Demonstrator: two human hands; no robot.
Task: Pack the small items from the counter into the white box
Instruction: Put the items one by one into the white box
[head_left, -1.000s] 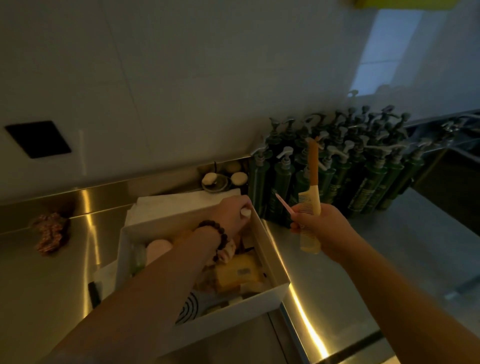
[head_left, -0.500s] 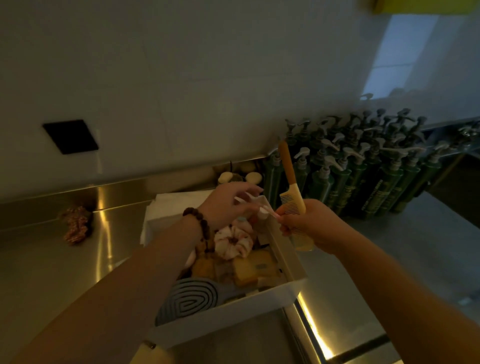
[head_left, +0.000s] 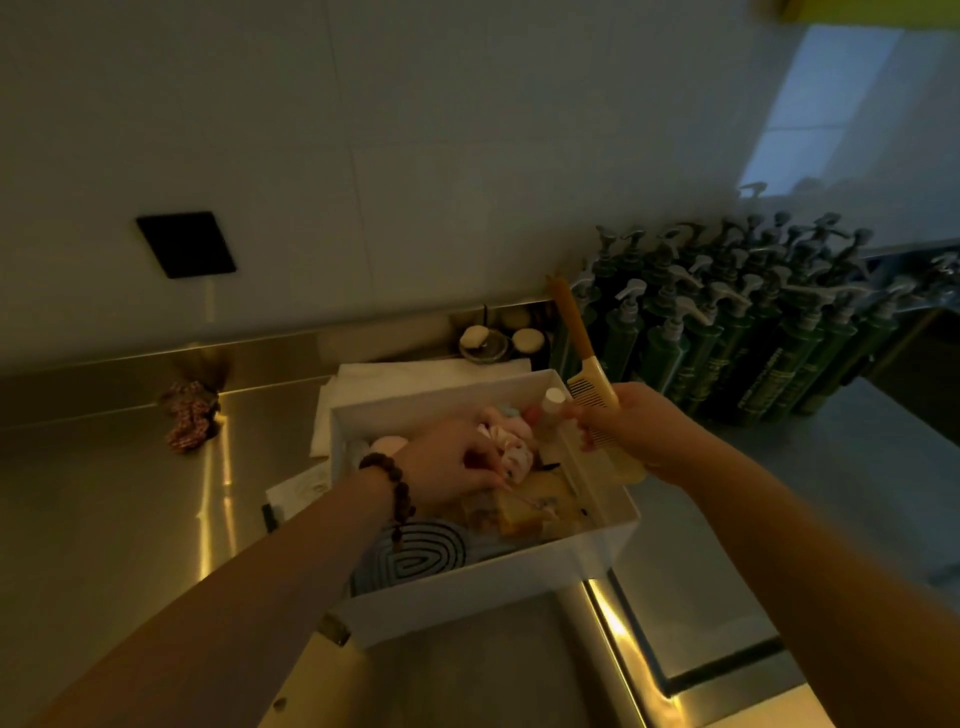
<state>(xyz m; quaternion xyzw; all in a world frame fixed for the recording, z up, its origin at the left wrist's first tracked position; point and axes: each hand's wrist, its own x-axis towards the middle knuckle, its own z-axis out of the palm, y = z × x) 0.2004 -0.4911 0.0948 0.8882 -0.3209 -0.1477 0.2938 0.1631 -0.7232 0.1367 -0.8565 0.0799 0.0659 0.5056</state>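
Observation:
The white box (head_left: 467, 597) stands on the steel counter, holding a blue spiral-patterned pad (head_left: 415, 558), yellow packets (head_left: 524, 512), a pale scrunchie (head_left: 511, 452) and a small white-capped bottle (head_left: 555, 397). My left hand (head_left: 452, 462), a bead bracelet on its wrist, is down inside the box. Its curled fingertips pinch the end of a thin white stick (head_left: 524, 499) lying across the packets. My right hand (head_left: 639, 431) grips a yellow comb (head_left: 592, 384) over the box's right wall, handle pointing up and away.
A patterned scrunchie (head_left: 189, 421) lies on the counter at the left, by the back ledge. Behind the box are folded white paper (head_left: 415, 374) and a small dish with round pieces (head_left: 483, 343). Several green pump bottles (head_left: 727, 338) crowd the right.
My left hand took the thin white stick from my right hand and lowered it into the box. The right hand with the comb drifted slightly toward the box.

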